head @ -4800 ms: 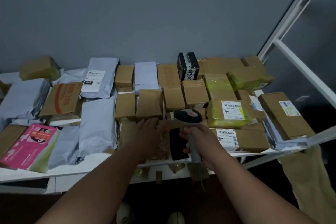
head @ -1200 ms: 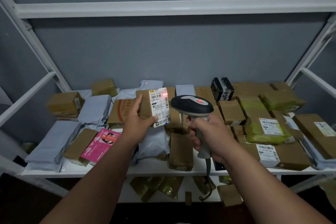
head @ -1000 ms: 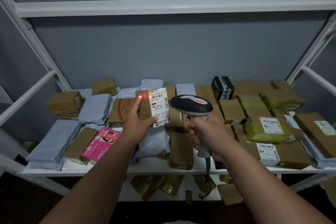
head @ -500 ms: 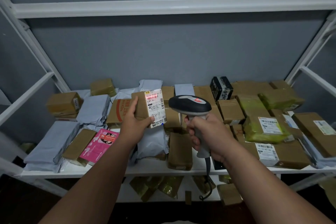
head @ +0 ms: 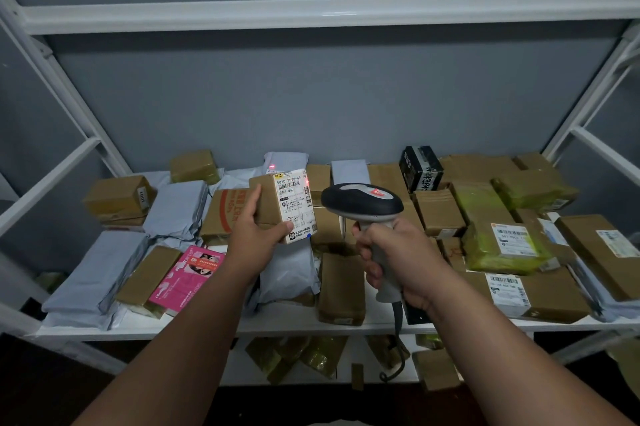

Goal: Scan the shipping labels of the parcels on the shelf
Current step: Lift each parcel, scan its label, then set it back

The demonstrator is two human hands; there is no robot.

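A: The fingers (head: 254,199) of the left hand (head: 254,238) are curled round a small cardboard parcel (head: 277,206), thumb pressed on its lower front edge, holding it up clear of the white shelf (head: 194,325). The right hand (head: 398,256) is wrapped tight round the grip of a handheld barcode scanner (head: 362,202), just right of those fingers.

B: Biggest thing first, what's under them?

A: One shelf board, heaped with parcels. I count roughly eight grey poly mailers to the left and behind, well over a dozen brown boxes, mostly right of the scanner hand, one pink packet (head: 188,273) below-left, one black carton (head: 420,167) beyond.

B: How will the held box handle?

A: Likely light and stiff; taped card may be a bit slick. Grip the side faces, keeping the shipping label (head: 294,206) uncovered.

B: And the beam?

A: Two red dots: one by the label's top right corner, one on a mailer just behind
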